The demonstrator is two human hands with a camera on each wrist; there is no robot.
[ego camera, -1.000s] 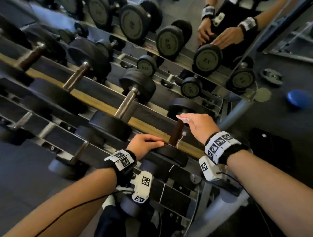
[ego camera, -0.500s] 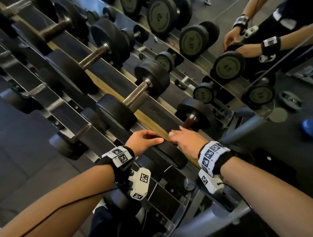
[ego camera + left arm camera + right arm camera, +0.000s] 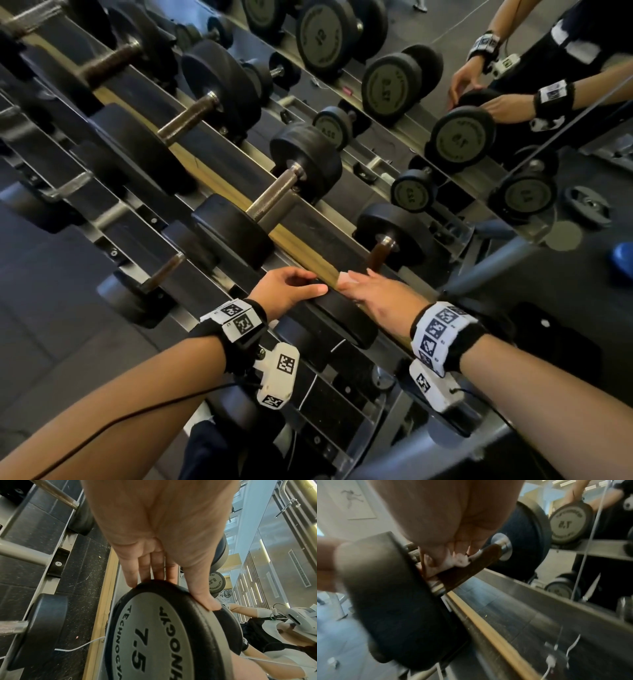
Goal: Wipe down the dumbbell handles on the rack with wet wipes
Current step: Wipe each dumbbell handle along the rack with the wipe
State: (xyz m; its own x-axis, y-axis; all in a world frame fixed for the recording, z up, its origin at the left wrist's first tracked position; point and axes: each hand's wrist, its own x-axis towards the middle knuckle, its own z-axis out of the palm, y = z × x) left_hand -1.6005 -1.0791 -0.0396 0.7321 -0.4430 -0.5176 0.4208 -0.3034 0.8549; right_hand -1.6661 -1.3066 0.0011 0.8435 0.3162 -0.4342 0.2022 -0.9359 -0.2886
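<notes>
A dark 7.5 dumbbell lies across the top rack rail; its brown handle [image 3: 378, 257] [image 3: 471, 566] runs from the far head [image 3: 394, 233] to the near head [image 3: 339, 315] [image 3: 159, 635]. My left hand [image 3: 287, 291] [image 3: 163, 547] curls over the rim of the near head, thumb on one side, fingers on the other. My right hand [image 3: 376, 294] holds a white wet wipe [image 3: 346, 277] [image 3: 460, 560] against the near end of the handle, fingers wrapped around it.
More dumbbells [image 3: 284, 192] lie side by side along the rack to the left, with smaller ones on a lower tier [image 3: 150, 277]. A mirror behind repeats the rack and my arms [image 3: 507, 106]. A blue disc [image 3: 621, 257] lies on the floor at right.
My right hand has slid down the handle from its upper part to its near end, beside the left hand. The left hand stays on the near head. The view shifted left.
</notes>
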